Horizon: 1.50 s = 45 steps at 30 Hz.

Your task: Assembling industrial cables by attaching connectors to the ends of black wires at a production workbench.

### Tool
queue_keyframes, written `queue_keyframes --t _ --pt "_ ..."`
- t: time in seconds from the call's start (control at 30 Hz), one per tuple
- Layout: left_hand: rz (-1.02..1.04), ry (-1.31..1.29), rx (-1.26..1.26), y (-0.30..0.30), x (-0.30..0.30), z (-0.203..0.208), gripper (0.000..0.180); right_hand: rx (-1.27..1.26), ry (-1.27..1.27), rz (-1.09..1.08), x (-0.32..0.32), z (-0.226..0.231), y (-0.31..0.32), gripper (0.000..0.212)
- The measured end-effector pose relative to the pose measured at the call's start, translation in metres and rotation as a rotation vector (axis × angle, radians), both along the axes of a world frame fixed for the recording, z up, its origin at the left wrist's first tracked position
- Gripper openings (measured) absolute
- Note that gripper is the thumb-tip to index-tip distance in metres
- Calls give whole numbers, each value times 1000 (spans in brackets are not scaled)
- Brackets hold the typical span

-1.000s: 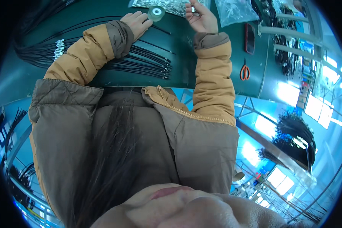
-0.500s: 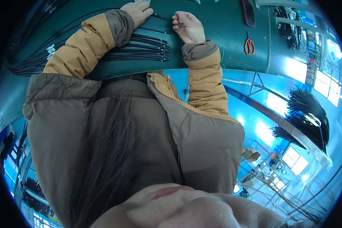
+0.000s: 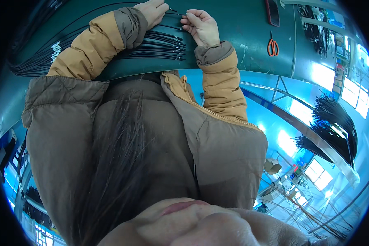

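Near the far edge of the view, my left hand [image 3: 153,13] is closed on a thin black cable [image 3: 174,14]. My right hand [image 3: 202,28] pinches that cable's end between thumb and fingers, a short way to the right. Whatever small piece may be in the right fingertips is too small to make out. Below both hands lies a row of black cables [image 3: 162,46] with pale marks near their ends, partly covered by my left sleeve. The cables curve round to the left, where white tags [image 3: 55,51] sit on them.
The green tabletop [image 3: 250,61] carries orange-handled scissors [image 3: 273,47] right of my hands. A dark phone-like slab [image 3: 273,13] with a red edge lies beyond them. Black cable bundles hang over a metal rail [image 3: 315,137] at the right. More dark cables [image 3: 33,24] lie far left.
My right hand has closed in on the cable end, which was apart from its fingers before. My left hand has shifted slightly right. The whole view has tilted a little.
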<state>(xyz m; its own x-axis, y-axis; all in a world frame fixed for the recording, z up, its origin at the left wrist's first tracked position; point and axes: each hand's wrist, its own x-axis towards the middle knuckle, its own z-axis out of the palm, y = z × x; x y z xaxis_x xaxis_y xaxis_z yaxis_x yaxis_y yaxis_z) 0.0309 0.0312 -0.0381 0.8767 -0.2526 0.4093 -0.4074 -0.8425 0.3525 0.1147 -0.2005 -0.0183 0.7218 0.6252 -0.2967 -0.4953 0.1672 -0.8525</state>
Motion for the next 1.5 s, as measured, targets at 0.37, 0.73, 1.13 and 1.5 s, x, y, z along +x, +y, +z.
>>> queue_keyframes --t 0.37,0.73,1.13,1.5 --pt "-62 65 178 -2 -3 5 8 -117 -284 35 -11 10 11 19" --pt "68 176 -263 -13 -7 13 16 -444 -539 91 -9 7 25 25" --pt "134 99 -368 -25 -12 34 18 238 374 190 -2 -7 17 23" --pt "52 90 -291 -21 -9 23 10 131 147 47 2 -30 -2 18"
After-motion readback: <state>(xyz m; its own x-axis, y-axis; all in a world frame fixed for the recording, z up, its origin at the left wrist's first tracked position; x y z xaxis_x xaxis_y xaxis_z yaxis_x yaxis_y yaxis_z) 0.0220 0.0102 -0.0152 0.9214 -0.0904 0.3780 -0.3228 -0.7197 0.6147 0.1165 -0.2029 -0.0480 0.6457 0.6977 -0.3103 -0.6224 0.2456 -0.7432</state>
